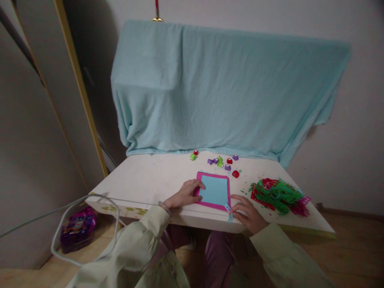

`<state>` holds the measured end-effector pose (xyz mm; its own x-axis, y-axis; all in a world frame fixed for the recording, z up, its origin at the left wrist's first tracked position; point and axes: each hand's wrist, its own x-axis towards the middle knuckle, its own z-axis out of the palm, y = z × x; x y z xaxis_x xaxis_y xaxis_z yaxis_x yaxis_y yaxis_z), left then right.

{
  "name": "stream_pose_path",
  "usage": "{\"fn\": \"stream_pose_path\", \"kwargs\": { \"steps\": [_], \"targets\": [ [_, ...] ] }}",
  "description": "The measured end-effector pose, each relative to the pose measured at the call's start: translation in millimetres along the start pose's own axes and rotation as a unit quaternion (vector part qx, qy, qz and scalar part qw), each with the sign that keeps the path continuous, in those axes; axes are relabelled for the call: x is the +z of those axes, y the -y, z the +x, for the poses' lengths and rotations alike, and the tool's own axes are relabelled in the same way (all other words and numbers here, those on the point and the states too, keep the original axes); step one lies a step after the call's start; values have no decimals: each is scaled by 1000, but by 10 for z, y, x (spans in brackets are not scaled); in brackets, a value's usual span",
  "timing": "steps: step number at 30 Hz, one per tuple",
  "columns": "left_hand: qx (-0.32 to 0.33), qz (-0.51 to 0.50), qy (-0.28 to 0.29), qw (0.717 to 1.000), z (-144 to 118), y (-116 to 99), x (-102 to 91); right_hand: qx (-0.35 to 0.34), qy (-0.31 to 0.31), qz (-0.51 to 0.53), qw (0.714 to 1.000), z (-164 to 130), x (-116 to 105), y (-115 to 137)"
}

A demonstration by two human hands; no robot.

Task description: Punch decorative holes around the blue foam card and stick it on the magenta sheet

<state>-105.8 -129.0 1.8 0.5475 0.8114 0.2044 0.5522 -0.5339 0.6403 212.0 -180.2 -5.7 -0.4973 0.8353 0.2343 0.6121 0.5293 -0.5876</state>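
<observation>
Your left hand [184,194] presses flat on the pink-framed blue card [214,191]; your right hand [248,213] pinches a small blue strip [229,213] at its corner; no writing is readable.

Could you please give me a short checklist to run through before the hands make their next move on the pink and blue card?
1. Left hand steadies the card at its left edge: ok.
2. Right hand at the small blue strip by the card's near corner: ok; grip cannot tell.
3. Card flat on the table: ok.
4. Small punches apart from the card: ok.
5. Red and green paper scraps clear of the card: ok.
</observation>
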Motion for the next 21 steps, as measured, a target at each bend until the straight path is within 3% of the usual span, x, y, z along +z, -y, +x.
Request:
{"fn": "stream_pose_path", "kwargs": {
  "steps": [11,15,18,21],
  "targets": [
    [-4,-1,-1,1000,-5,-13,-7,48,-44,-26,998,-291,-251,-155],
    [-5,-5,0,1000,-12,-35,-18,90,-116,19,989,-340,-443,-152],
    [-6,-10,2,1000,-19,-62,-37,170,-195,92,962,-351,-679,-198],
    [2,-22,2,1000,-28,-96,-62,241,-314,170,902,-339,-919,-335]
  ]
}}
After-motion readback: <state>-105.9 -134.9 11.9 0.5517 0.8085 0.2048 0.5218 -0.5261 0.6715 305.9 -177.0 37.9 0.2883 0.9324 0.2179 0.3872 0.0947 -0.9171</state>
